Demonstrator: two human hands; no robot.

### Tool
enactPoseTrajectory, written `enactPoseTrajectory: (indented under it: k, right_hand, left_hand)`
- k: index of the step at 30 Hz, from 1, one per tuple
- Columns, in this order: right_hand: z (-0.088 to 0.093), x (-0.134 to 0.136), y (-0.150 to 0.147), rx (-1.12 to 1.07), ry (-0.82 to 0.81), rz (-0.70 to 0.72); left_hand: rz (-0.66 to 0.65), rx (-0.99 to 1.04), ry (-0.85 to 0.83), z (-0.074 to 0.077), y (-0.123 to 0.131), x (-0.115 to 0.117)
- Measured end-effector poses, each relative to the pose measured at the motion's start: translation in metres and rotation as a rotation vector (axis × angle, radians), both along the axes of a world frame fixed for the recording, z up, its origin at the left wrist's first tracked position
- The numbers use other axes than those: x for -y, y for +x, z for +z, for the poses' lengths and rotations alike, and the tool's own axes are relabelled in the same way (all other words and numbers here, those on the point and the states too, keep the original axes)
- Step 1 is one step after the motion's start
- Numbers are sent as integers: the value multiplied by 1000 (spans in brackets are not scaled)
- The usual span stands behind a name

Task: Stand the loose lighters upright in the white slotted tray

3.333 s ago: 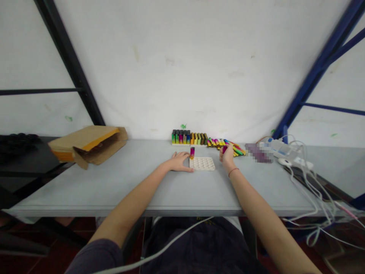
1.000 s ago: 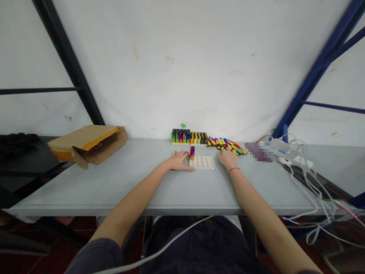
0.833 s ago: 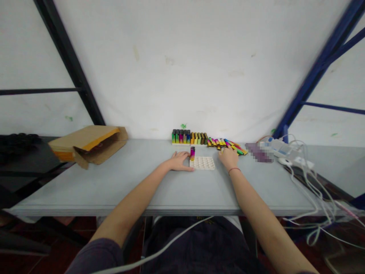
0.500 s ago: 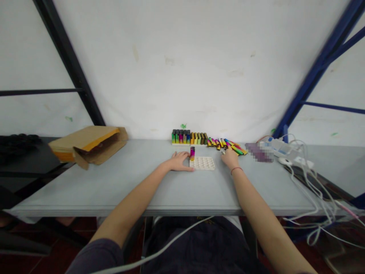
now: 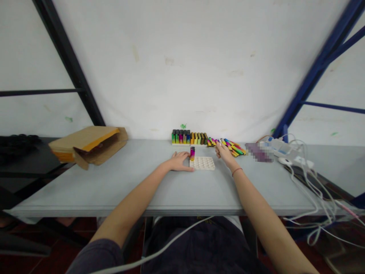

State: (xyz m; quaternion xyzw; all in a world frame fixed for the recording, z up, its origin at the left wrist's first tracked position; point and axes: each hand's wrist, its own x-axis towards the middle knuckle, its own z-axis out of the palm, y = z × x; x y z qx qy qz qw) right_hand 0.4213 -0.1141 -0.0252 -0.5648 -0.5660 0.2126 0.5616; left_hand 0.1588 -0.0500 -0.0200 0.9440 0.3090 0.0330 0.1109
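Observation:
A white tray with rows of small sockets lies on the table, and one purple-and-yellow lighter stands upright in its back left corner. My left hand rests open against the tray's left side, fingers spread and thumb along the front left corner. To the right, my right hand is closed, with the metal top of a lighter showing at its fingers; most of that lighter is hidden. Just behind it lies a loose pile of colourful lighters.
Against the wall stand black-topped lighters in a tray, beside a block of yellowish lighters. An open cardboard box sits at the left. Power strips and tangled white cables cover the right end. A blurred purple item lies near the pile.
My right hand has lifted a little and moved left from the pile, with a lighter in its fingers. My left hand and the tray have stayed in place.

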Motion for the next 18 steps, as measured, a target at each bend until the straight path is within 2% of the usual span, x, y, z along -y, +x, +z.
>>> enactPoseTrajectory:
  k: [4,12,18]
  right_hand:
    - [4,5,-6,-17,11,65]
    - [-1,3,-7,227,164,-140]
    - [6,8,-11,257,138,-228]
  left_hand:
    - [-2,6,9,-1,0,-1]
    - [7,-16,14,0,0,1]
    - [-4,2,17,1,0,1]
